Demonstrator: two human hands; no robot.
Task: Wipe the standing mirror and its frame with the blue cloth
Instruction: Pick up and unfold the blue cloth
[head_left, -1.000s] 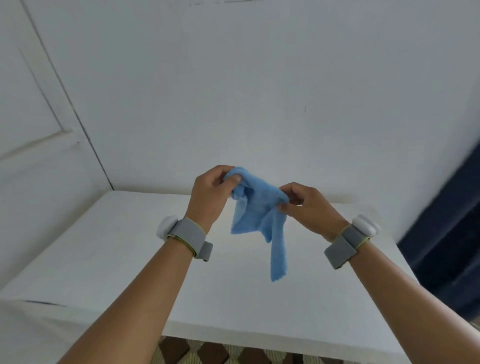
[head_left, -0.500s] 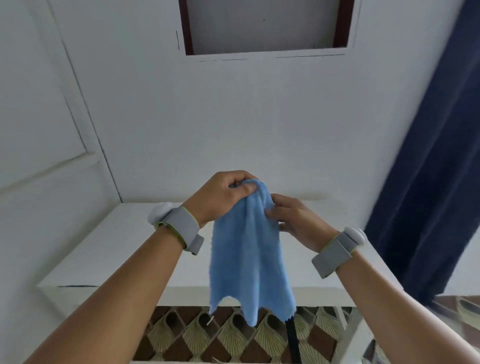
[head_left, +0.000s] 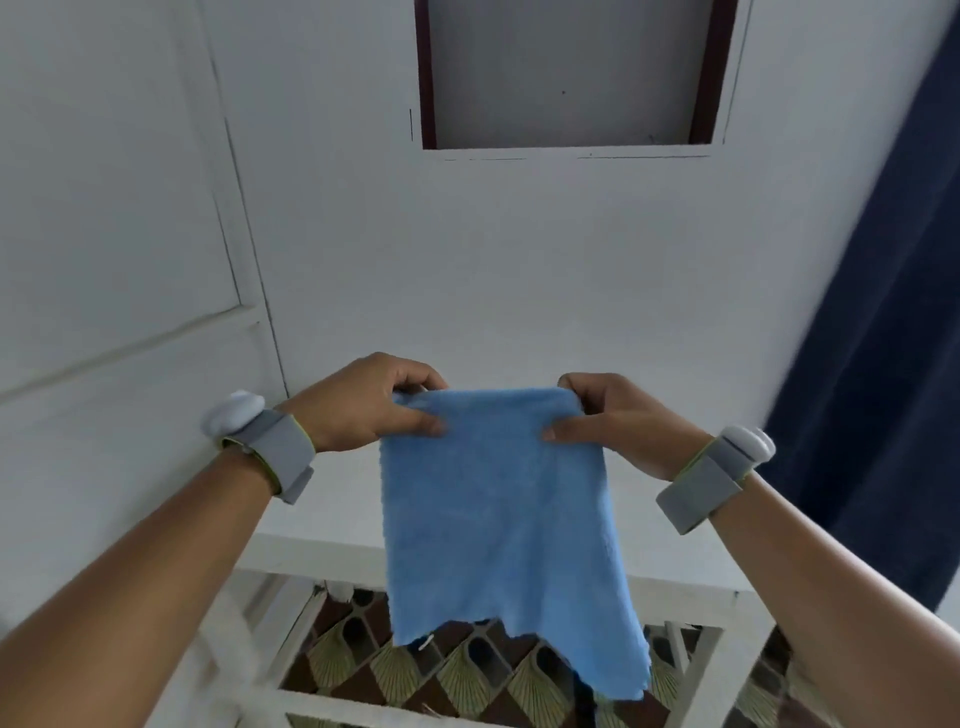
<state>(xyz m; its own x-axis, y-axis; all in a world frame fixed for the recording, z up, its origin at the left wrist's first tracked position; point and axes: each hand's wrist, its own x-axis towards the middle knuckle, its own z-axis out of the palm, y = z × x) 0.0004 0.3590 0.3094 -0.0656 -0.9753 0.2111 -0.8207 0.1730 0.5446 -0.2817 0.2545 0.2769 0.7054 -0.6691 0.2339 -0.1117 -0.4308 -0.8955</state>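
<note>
We are pinching the blue cloth (head_left: 498, 499) with left hand (head_left: 371, 402) and right hand (head_left: 618, 421) at its top corners, spreading it between them. It is hanging limp below: light, soft, floppy. The mirror (head_left: 566, 73) is sitting above the hands.

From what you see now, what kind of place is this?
Probably a room in a home. A dark blue curtain hangs at the right, a white table stands on patterned floor tiles, and a panelled white door is at the left.
</note>
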